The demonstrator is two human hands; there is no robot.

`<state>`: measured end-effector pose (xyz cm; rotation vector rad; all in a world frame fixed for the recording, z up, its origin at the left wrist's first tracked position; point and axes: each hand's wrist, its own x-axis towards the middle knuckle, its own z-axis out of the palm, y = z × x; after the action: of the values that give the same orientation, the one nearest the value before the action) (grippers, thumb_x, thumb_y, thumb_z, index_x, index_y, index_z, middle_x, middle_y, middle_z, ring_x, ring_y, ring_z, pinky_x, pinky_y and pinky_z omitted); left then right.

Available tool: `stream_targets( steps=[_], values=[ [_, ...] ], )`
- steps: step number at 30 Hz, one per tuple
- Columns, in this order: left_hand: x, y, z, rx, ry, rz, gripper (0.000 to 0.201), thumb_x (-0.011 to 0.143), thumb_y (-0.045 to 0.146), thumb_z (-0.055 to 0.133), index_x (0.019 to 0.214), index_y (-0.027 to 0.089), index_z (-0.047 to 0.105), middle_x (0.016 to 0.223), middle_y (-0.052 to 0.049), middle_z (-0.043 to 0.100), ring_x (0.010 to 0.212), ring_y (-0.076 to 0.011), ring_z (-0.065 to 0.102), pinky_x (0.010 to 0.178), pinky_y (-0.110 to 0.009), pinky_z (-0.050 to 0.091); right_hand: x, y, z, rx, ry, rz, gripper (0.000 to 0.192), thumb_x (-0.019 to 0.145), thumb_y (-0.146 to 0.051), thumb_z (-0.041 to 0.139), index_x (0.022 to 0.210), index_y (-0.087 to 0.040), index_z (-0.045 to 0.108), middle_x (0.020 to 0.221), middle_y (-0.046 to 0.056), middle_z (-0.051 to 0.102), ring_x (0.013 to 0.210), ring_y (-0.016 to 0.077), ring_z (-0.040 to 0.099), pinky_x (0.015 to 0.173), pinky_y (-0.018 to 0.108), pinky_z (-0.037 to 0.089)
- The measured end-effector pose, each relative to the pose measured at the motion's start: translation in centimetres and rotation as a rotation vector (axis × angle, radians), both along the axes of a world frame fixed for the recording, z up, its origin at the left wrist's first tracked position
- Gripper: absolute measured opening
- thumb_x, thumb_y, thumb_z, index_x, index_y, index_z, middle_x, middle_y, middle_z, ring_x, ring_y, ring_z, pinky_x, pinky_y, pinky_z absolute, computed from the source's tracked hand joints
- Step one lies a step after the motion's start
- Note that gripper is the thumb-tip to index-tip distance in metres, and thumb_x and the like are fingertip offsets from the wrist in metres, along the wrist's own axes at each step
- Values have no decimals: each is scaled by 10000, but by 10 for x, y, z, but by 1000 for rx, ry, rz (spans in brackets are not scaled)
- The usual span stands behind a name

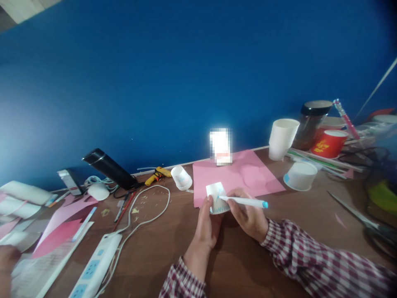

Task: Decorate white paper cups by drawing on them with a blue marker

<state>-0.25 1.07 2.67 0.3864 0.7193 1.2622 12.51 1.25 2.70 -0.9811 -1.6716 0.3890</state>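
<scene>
red bowl point(329, 143): yellow marks or characters on its side, too blurred to read.
small paper cup point(218, 198): blue printed pattern along the rim, no legible words.
white box point(221, 147) at the far wall: face pixelated, unreadable.
power strip point(94, 265): blue sockets, no readable label.

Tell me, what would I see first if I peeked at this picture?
First, the two hands in the middle: the left hand holds a small paper cup while the right hand presses a blue-capped marker to it. Right behind them a pink paper sheet lies on the brown table, under a big blue wall. At the far right stands a red cup beside a stack of white cups.
</scene>
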Motion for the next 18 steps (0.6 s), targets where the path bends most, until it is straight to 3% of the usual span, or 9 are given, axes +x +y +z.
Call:
stream_targets(
  steps=[18],
  values=[
    [-2, 1, -6, 23, 9, 12, 329, 794, 351, 632, 995, 91, 640, 974, -111, 671, 883, -200, 618, 839, -320, 479, 1, 1, 1, 20, -20, -14, 61, 898, -196, 474, 907, -189, 533, 805, 36, 590, 740, 161, 587, 676, 270, 490]
  ],
)
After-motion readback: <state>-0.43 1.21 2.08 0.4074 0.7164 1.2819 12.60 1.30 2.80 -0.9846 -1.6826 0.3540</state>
